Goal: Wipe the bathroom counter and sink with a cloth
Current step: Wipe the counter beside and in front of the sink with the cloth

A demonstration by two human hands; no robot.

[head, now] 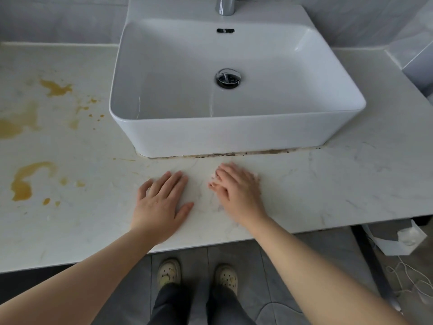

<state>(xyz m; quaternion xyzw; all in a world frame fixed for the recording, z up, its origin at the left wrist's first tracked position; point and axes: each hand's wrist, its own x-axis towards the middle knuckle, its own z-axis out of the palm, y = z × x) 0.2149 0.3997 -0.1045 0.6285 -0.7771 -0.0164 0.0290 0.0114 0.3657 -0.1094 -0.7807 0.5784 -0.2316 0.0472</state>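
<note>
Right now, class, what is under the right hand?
The right hand lies flat on the counter. A whitish bit shows by its fingers; the palm hides the rest, so whether it is cloth is unclear.

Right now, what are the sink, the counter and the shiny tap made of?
The sink looks like glazed ceramic: smooth, white and glossy, with soft reflections. The counter looks like marble or a stone lookalike: pale with thin grey veins; I cannot tell which. The tap looks like chrome-plated metal: silvery and mirror-bright.
</note>
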